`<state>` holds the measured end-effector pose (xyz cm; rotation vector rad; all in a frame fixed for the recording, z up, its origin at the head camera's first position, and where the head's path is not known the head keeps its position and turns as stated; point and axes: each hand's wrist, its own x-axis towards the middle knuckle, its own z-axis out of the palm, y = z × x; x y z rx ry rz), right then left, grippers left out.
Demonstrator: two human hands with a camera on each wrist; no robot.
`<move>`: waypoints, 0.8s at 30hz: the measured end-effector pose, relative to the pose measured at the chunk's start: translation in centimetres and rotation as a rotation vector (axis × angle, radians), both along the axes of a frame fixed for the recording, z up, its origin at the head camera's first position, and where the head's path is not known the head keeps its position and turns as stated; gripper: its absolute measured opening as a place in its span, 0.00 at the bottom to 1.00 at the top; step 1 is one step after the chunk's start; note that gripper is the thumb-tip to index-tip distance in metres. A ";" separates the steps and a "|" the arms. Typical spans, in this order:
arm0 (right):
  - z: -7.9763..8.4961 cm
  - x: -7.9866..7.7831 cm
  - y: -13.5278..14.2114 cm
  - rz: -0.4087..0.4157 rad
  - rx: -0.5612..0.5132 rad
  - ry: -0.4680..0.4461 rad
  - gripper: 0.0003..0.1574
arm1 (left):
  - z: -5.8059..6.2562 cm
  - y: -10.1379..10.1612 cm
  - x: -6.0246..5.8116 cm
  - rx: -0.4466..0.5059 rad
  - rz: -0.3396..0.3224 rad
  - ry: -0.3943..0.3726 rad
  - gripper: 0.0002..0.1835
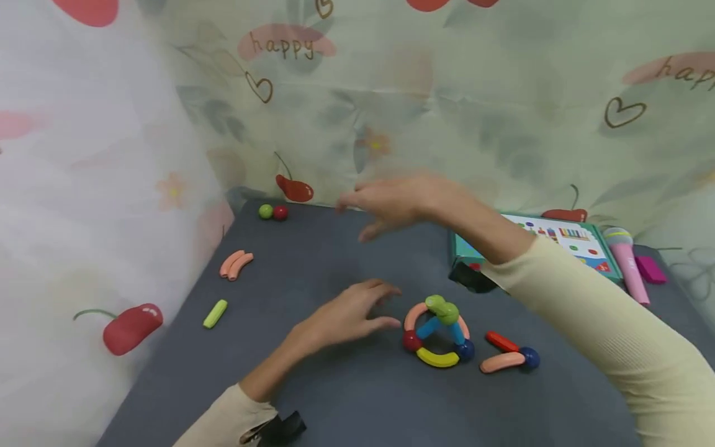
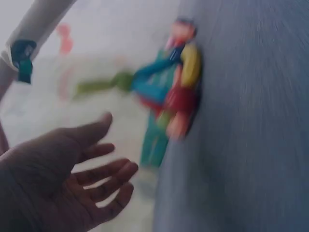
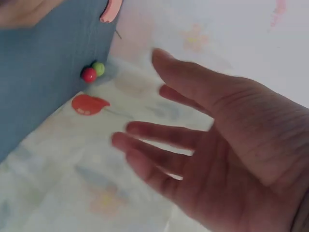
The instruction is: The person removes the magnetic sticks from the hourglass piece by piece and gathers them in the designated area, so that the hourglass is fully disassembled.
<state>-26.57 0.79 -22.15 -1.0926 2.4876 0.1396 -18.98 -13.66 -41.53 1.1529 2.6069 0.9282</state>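
Observation:
A toy structure of rods and balls point(image 1: 438, 359) stands on the dark table, with curved pink and yellow rods at its base and blue rods rising to a green ball point(image 1: 447, 313). A green rod sticks out from that ball. Just left of the structure, my left hand point(image 1: 349, 313) hovers with fingers loosely spread and nothing in them. My right hand point(image 1: 396, 202) is raised over the back of the table, its fingers apart and empty. Nearest to it in the right wrist view are a red ball point(image 3: 89, 75) and a light green ball point(image 3: 98, 68).
Right of the structure lies a dark blue ball point(image 1: 529, 357) with a red rod point(image 1: 501, 341) and a pink rod point(image 1: 503, 362). Two curved pink rods point(image 1: 236, 265) and a light green rod point(image 1: 215, 314) lie left. A toy box point(image 1: 586, 245) and pink microphone point(image 1: 630, 270) sit at back right.

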 end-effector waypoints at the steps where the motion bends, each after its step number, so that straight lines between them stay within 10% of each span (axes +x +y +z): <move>1: -0.3 1.4 1.9 -0.011 -0.001 -0.005 0.38 | -0.2 1.4 0.0 -0.013 -0.036 -0.024 0.31; 12: -10.5 8.9 21.3 -0.294 -0.286 -0.132 0.22 | -2.1 6.7 0.2 0.083 -0.068 -0.138 0.26; 18: -16.2 10.7 25.2 -0.442 -0.189 -0.328 0.28 | -2.4 7.9 0.5 0.073 -0.051 -0.121 0.27; 24: -17.2 11.5 26.4 -0.456 -0.233 -0.291 0.20 | -2.7 8.9 0.5 0.069 -0.056 -0.140 0.24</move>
